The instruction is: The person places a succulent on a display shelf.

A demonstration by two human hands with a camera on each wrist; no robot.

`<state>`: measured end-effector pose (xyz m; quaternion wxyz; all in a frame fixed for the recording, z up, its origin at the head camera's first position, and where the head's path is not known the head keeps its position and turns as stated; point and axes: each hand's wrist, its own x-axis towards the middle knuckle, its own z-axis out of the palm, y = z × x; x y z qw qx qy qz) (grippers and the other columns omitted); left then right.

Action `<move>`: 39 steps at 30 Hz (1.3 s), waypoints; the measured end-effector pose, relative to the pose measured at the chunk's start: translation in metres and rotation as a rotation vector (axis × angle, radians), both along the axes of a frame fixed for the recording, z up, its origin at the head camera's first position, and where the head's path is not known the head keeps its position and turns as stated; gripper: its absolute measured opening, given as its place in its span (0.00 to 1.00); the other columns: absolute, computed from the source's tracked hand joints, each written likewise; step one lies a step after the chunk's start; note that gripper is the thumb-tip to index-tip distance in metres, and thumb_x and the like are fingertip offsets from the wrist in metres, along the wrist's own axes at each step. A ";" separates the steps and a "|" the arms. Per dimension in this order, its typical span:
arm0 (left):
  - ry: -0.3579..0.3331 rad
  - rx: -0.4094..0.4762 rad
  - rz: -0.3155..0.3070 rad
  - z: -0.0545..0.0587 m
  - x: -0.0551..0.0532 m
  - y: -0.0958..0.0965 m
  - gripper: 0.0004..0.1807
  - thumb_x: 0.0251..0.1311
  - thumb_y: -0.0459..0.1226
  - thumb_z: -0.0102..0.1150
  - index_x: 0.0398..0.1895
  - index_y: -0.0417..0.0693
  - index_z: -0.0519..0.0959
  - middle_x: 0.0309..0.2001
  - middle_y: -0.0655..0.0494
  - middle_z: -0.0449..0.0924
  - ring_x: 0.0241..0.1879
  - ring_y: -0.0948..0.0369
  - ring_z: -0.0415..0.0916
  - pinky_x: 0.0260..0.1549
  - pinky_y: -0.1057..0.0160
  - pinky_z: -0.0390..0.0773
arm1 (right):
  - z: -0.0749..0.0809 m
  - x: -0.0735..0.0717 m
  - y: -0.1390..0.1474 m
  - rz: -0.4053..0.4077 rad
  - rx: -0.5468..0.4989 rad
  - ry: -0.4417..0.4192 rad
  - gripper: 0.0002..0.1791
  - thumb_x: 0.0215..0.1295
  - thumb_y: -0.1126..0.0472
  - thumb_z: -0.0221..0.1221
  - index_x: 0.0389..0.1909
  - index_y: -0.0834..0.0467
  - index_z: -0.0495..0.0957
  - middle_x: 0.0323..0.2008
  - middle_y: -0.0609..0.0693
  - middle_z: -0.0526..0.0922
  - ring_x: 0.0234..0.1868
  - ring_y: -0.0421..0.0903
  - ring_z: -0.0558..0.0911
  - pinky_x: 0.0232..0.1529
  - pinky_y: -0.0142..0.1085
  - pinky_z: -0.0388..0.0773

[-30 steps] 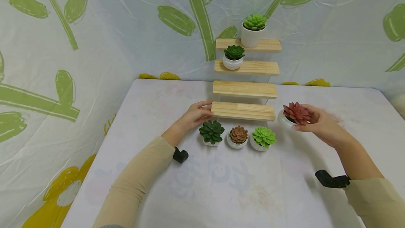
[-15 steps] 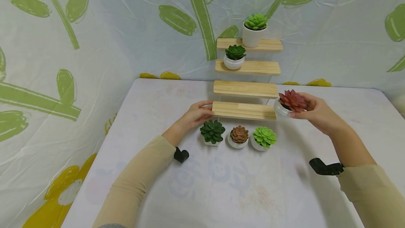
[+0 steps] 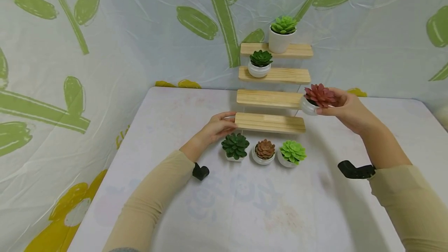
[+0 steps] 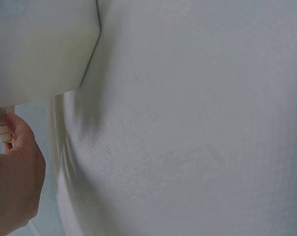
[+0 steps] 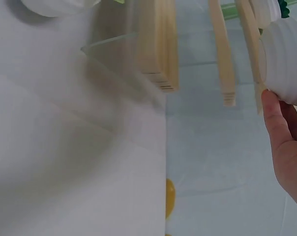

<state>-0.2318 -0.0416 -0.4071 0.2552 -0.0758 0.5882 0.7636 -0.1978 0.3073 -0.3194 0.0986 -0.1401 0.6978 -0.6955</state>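
Note:
My right hand (image 3: 351, 110) holds a red succulent (image 3: 319, 95) by its round white pot (image 5: 284, 61), off the table at the right end of the third wooden tier from the top. In the head view the pot overlaps that tier's end; contact is hard to tell. My left hand (image 3: 217, 126) grips the left end of the lowest wooden board (image 3: 269, 123) of the stepped shelf, and the left wrist view shows its fingers (image 4: 23, 132) around the wood. A dark green succulent (image 3: 259, 58) sits on the second tier, and a bright green one (image 3: 283, 25) in a tall pot on the top tier.
Before the shelf on the white table (image 3: 245, 213) stand three potted succulents: dark green (image 3: 235, 146), brown (image 3: 265, 149) and light green (image 3: 293, 151). Clear side panels (image 5: 109, 44) carry the boards. A leaf-patterned cloth (image 3: 140, 30) hangs behind and at the left.
My right hand has raised the red succulent and brought it slightly left, from beside the lowest board to the end of the tier above. The left hand stays on the lowest board.

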 end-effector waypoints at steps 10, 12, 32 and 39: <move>-0.002 -0.005 0.002 0.001 0.001 0.000 0.31 0.55 0.19 0.54 0.64 0.42 0.67 0.60 0.41 0.68 0.49 0.54 0.72 0.46 0.62 0.73 | 0.013 -0.017 -0.010 -0.048 0.013 -0.015 0.23 0.57 0.80 0.56 0.49 0.55 0.76 0.48 0.42 0.80 0.48 0.35 0.78 0.44 0.24 0.74; -0.002 -0.001 0.002 0.001 0.001 0.000 0.31 0.55 0.18 0.54 0.64 0.42 0.67 0.60 0.41 0.68 0.49 0.54 0.72 0.45 0.63 0.73 | 0.015 -0.021 -0.013 -0.060 0.003 -0.020 0.23 0.56 0.80 0.57 0.48 0.55 0.75 0.47 0.42 0.80 0.48 0.35 0.78 0.44 0.23 0.74; -0.010 -0.012 0.011 -0.002 -0.002 0.002 0.31 0.55 0.19 0.55 0.64 0.43 0.68 0.58 0.41 0.70 0.49 0.54 0.73 0.51 0.59 0.72 | 0.033 -0.057 -0.039 -0.191 0.186 -0.074 0.29 0.56 0.68 0.64 0.59 0.55 0.69 0.46 0.38 0.77 0.49 0.35 0.72 0.45 0.24 0.69; -0.016 0.000 0.027 -0.004 -0.003 0.002 0.31 0.54 0.18 0.54 0.63 0.42 0.68 0.58 0.40 0.70 0.48 0.54 0.73 0.53 0.57 0.70 | 0.038 -0.067 -0.049 -0.246 0.333 -0.104 0.34 0.54 0.59 0.67 0.63 0.53 0.66 0.49 0.38 0.74 0.54 0.39 0.68 0.54 0.30 0.65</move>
